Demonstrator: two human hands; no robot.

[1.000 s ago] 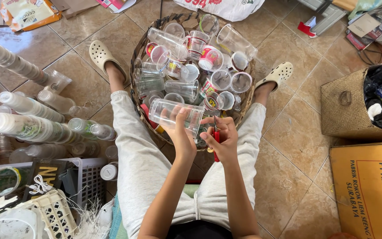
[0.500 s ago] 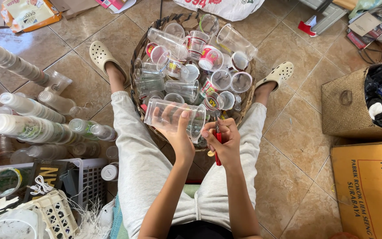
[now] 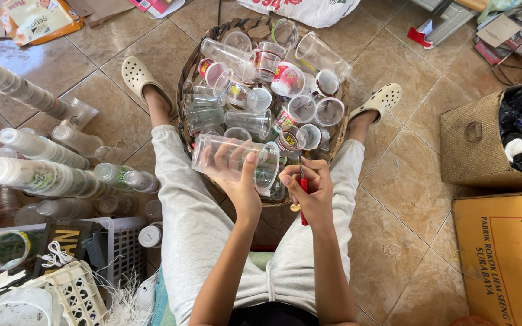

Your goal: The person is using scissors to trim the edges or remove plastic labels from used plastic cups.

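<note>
left hand fingers clamped round a clear plastic cup, held on its side over the near rim of the wicker basket; long axis runs left-right, mouth pointing right. right hand fingers closed on a red-handled cutter, blade up, just beside the cup mouth. basket full of cups.

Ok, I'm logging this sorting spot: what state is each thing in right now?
Clear plastic cup: empty, on its side, held in the left hand.
Red-handled tool: upright in the right hand.
Round woven basket: heaped with loose cups.
Stacked cups: nested, lying on the floor.
Square woven basket: open, filled.
</note>
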